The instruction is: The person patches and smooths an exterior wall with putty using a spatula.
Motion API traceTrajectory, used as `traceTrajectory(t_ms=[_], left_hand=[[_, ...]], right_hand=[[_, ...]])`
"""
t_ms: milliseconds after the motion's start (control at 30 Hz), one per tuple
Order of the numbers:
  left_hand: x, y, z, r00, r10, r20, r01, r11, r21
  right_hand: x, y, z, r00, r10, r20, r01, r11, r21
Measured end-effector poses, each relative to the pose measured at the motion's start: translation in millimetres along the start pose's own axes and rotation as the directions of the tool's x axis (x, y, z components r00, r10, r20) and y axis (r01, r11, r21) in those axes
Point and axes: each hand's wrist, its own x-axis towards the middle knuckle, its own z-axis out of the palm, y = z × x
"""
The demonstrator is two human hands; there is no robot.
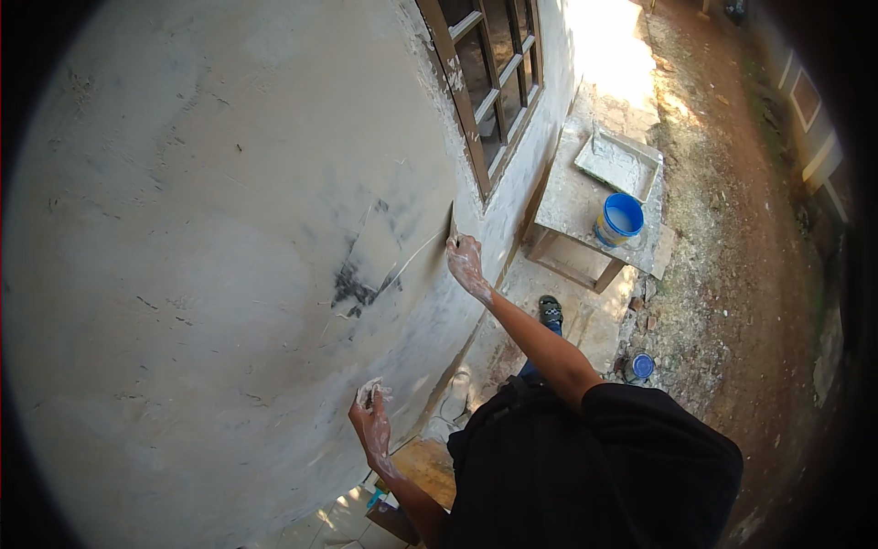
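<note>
My right hand (466,263), smeared with white paste, is closed around a putty knife (452,218). Its thin blade is seen nearly edge-on against the plastered wall (229,265), just left of and below the window. Lower and to the left, my left hand (371,428) is held close to the wall with its fingers curled. White paste (373,392) covers its fingertips, and what they grip cannot be made out. Between the hands and the wall's middle is a dark smudged patch (352,285), with a thin pale ridge running up toward the knife.
A brown-framed window (485,110) is set in the wall. On a low wooden table (572,206) to the right stand a paste-coated tray (622,165) and a blue bucket (620,220) with white contents. A blue-lidded can (642,366) sits on the ground near my foot.
</note>
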Motion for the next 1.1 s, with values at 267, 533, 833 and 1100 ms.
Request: traceTrajectory(t_ms=[267, 533, 833, 1100], left_hand=[[5.9, -9.7, 0.4, 0.998, -0.037, 0.044, 0.036, 0.998, 0.042], [5.9, -14.9, -0.8, 0.998, -0.003, 0.068, 0.005, 1.000, -0.026], [4.8, -17.8, 7.9, 0.996, -0.043, 0.079, 0.048, 0.996, -0.073], [0.0, -9.0, 10.1, 0.998, -0.045, 0.048, 0.050, 0.993, -0.108]], right_hand=[[-132.0, -102.0, 22.2, 0.911, -0.344, 0.226, 0.347, 0.937, 0.030], [-159.3, -156.5, -49.9, 0.873, -0.382, 0.303, 0.303, 0.912, 0.277], [-120.5, -124.0, 30.9, 0.668, -0.732, 0.131, 0.740, 0.672, -0.023], [-177.4, -112.5, 27.6, 0.689, -0.498, 0.526, 0.559, 0.827, 0.050]])
